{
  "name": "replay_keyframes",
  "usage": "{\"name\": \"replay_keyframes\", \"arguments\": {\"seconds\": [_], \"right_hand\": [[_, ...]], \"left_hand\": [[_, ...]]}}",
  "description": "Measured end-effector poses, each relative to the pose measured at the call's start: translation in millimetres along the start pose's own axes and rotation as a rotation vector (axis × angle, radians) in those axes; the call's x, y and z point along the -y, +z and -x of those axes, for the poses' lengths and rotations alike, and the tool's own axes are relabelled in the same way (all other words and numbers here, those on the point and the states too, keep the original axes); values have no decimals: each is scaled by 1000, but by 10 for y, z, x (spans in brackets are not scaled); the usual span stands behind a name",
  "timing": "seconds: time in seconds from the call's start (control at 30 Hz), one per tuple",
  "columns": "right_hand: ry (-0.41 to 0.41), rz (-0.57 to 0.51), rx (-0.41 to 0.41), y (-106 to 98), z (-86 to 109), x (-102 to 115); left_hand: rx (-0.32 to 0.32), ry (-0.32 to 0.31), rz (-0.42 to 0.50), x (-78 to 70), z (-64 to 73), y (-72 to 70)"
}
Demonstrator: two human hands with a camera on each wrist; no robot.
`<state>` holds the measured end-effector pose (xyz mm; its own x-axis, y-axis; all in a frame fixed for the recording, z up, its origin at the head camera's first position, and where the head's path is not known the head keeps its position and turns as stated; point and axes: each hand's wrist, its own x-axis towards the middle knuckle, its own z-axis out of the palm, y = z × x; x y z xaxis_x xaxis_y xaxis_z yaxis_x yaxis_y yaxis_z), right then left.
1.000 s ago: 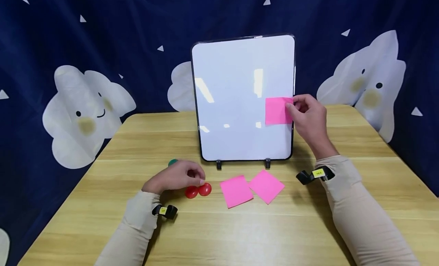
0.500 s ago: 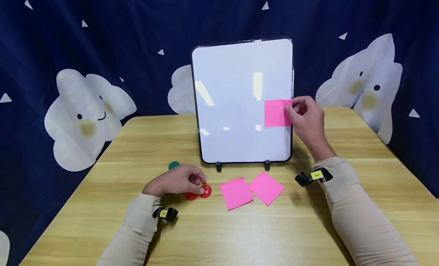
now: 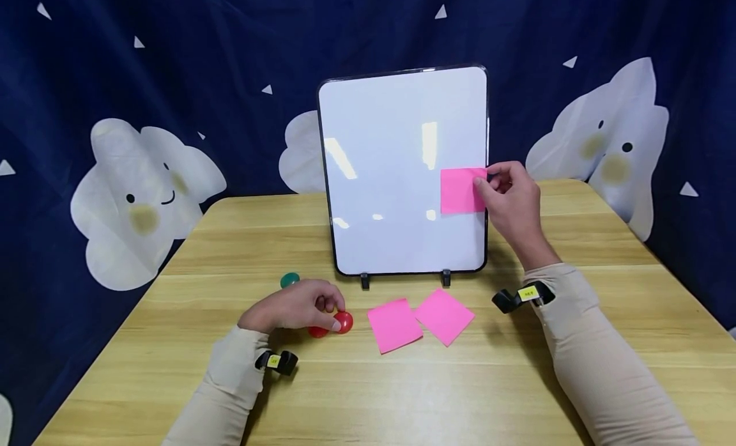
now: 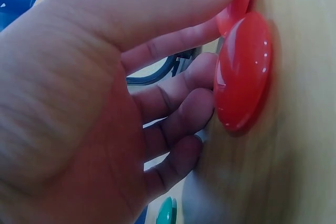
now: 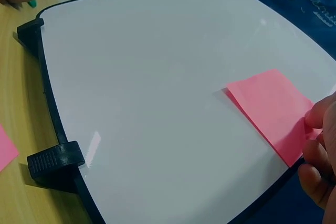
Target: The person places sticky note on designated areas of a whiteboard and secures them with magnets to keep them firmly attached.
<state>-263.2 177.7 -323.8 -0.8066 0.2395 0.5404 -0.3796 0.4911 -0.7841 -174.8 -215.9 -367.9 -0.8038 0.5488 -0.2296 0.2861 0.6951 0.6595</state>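
Observation:
My right hand [image 3: 513, 203] pinches a pink sticky note [image 3: 458, 190] by its right side, against the right edge of the whiteboard [image 3: 397, 139]. In the right wrist view that sticky note [image 5: 270, 111] stands slightly off the board along one edge. Low over the table, my left hand [image 3: 296, 305] pinches a round, glossy red magnet [image 3: 344, 322] between thumb and index finger. A second red magnet [image 4: 244, 72] lies right beside it, under the hand, partly hidden in the head view. Just behind the left hand is a green magnet [image 3: 290, 279].
Two more pink sticky notes, a left one [image 3: 395, 325] and a right one [image 3: 445, 317], lie in front of the whiteboard. Black feet [image 3: 365, 281] hold the board upright on the wooden table [image 3: 402, 395]. A dark blue curtain with clouds hangs behind.
The left thumb and fingertips have come down onto the right-hand red magnet, and the hand has shifted slightly toward me. The right hand stays at the board with its sticky note.

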Motion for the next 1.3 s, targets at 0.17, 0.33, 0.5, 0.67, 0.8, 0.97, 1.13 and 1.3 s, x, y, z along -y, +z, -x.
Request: {"name": "replay_keyframes", "arguments": {"seconds": [0.17, 0.33, 0.5, 0.67, 0.8, 0.97, 1.13, 1.3], "right_hand": [[1, 6, 1, -1, 4, 6], [5, 14, 3, 2, 10, 10], [10, 16, 4, 1, 14, 5], [14, 14, -4, 4, 15, -6], [20, 10, -7, 11, 18, -11], [29, 10, -8, 14, 22, -13], [21, 2, -12, 18, 13, -20], [16, -2, -13, 21, 13, -22]], "left_hand": [[-1, 4, 0, 13, -3, 3], [-4, 2, 4, 20, -4, 3], [-9, 0, 17, 27, 1, 4], [-21, -3, 24, 50, -2, 12], [-32, 2, 32, 64, -6, 21], [-45, 4, 47, 68, -23, 33], [-74, -7, 44, 63, -31, 41], [-113, -9, 53, 55, -38, 51]]}}
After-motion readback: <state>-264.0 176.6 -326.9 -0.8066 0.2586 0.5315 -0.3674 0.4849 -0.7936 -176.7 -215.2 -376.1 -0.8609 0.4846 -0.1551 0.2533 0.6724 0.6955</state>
